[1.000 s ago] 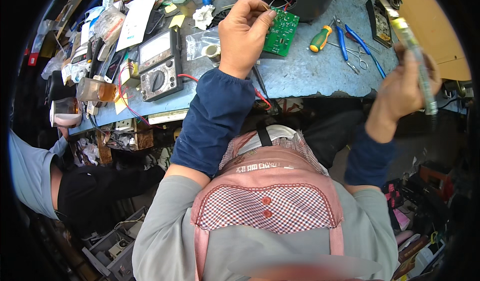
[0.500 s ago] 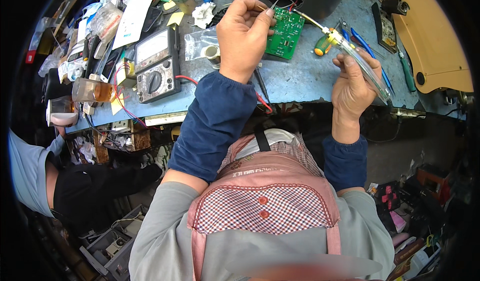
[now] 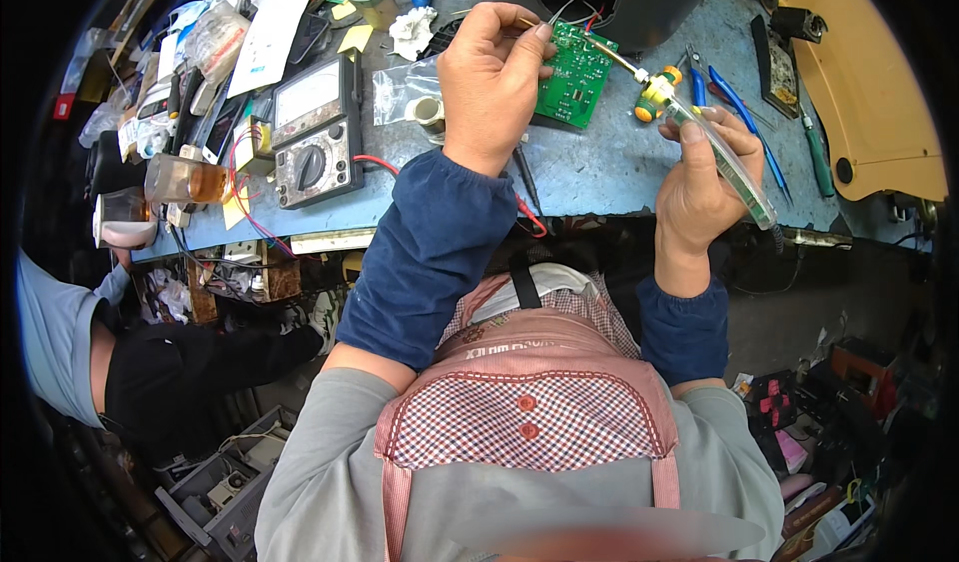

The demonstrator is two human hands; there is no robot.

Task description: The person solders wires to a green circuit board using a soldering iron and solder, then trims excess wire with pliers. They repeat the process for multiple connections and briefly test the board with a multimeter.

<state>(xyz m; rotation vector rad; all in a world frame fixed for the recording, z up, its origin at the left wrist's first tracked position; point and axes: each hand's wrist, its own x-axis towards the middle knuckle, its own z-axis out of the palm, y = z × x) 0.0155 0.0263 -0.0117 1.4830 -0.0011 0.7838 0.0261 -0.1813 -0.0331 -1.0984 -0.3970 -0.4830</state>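
Observation:
A soldering iron point(image 3: 721, 152) with a clear handle is gripped in my right hand point(image 3: 707, 184). Its thin metal shaft slants up-left, with the tip over the upper part of a green circuit board point(image 3: 576, 80). Just left of that board, my left hand point(image 3: 494, 80) is closed in a pinch. A slim grey pointed piece point(image 3: 564, 9) shows by its fingertips, and I cannot tell whether it is a wire or a tool. Red and dark wires point(image 3: 596, 17) run from the board's top edge to a dark grey housing point(image 3: 659, 2) behind it.
An analogue multimeter point(image 3: 315, 132) stands left, its red lead point(image 3: 378, 162) trailing behind my left arm. A yellow-green screwdriver point(image 3: 654, 95), blue-handled pliers point(image 3: 696, 72) and blue tweezers point(image 3: 749, 122) lie right. Two cups point(image 3: 185, 180) stand near the left edge, beside another person's arm point(image 3: 115, 287).
My right hand has brought the soldering iron left and slightly down, its tip now over the board. The pinching left hand has barely moved. The whole view has shifted a little.

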